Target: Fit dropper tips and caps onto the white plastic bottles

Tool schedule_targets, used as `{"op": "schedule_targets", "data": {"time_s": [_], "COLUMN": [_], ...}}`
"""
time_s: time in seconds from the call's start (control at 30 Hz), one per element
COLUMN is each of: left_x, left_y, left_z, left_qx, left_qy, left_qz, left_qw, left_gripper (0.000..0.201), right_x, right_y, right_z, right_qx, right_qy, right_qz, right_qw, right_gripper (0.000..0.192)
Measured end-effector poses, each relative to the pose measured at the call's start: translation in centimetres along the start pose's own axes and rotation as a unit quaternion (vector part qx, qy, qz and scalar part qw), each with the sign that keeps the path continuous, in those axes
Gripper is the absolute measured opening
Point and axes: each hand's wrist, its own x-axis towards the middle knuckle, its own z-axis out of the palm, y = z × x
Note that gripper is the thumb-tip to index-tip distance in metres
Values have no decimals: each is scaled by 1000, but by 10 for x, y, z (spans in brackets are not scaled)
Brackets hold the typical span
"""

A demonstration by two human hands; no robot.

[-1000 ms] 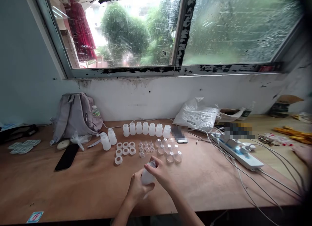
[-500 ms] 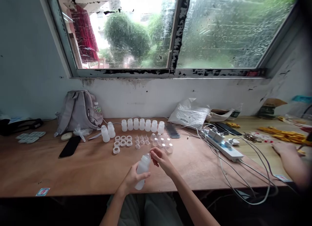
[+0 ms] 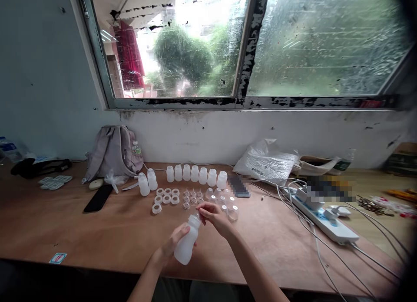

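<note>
A frosted white baby bottle (image 3: 186, 245), tilted with its mouth up and to the right, is held in my left hand (image 3: 174, 240), fingers wrapped round its body. At the bottle's mouth, the fingertips of my right hand (image 3: 211, 215) pinch a small clear nipple (image 3: 197, 216), partly hidden by the fingers. Beyond my hands lie several white collar rings (image 3: 167, 199), several clear nipples (image 3: 186, 199) and several clear domed caps (image 3: 233, 212). Behind these stands a row of frosted bottles (image 3: 194, 173), with two more bottles (image 3: 143, 184) to the left.
A black phone (image 3: 98, 198) and a grey backpack (image 3: 109, 152) are on the left of the wooden table (image 3: 107, 237). To the right sit a plastic mailer bag (image 3: 263, 161) and a white power strip (image 3: 337, 233) with trailing cables. A window spans the wall behind.
My view has shifted, so the table appears lower and the co-worker's hand at the right has left the picture. The held bottle leans more, and my right fingers remain at its mouth.
</note>
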Motion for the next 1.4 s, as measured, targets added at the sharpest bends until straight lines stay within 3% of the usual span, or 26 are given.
{"op": "schedule_targets", "data": {"time_s": [0.27, 0.4, 0.53, 0.67, 0.77, 0.87, 0.93, 0.97, 1.07, 1.23, 1.4], "left_x": [30, 49, 56, 53, 52, 60, 72, 79, 101, 132, 152], "left_y": [7, 2, -15, -13, 20, 70, 104, 119, 154, 172, 168], "left_z": [-6, -16, -21, -24, -34, -56, -74, -84, -108, -129, -138], "left_qx": [4, -63, -131, -103, 43, 248, 414, 510, 586, 665, 708], "left_qy": [36, 40, 1, 24, 80, 177, 247, 286, 326, 341, 324], "left_qz": [4, -60, -102, -9, 98, 164, 158, 149, 127, 58, -1], "left_qw": [999, 995, 986, 994, 991, 938, 862, 797, 731, 661, 628], "left_gripper": [33, 43, 55, 47, 41, 43, 42, 42, 35, 32, 31], "right_x": [24, 30, 29, 26, 26, 29, 31, 32, 33, 28, 26], "right_y": [21, 30, 42, 54, 58, 61, 64, 66, 70, 74, 78], "right_z": [-21, -31, -35, -37, -38, -36, -34, -34, -32, -31, -28], "right_qx": [69, 107, 146, 122, 83, 52, 33, 20, -63, -275, -372], "right_qy": [16, 38, 91, 126, 152, 142, 125, 119, 119, 106, 79], "right_qz": [-50, -38, -39, -44, -61, -65, -55, -48, -48, -129, -165], "right_qw": [996, 993, 984, 984, 983, 986, 990, 992, 990, 947, 910], "right_gripper": [24, 27, 29, 25, 22, 22, 24, 25, 21, 7, 8]}}
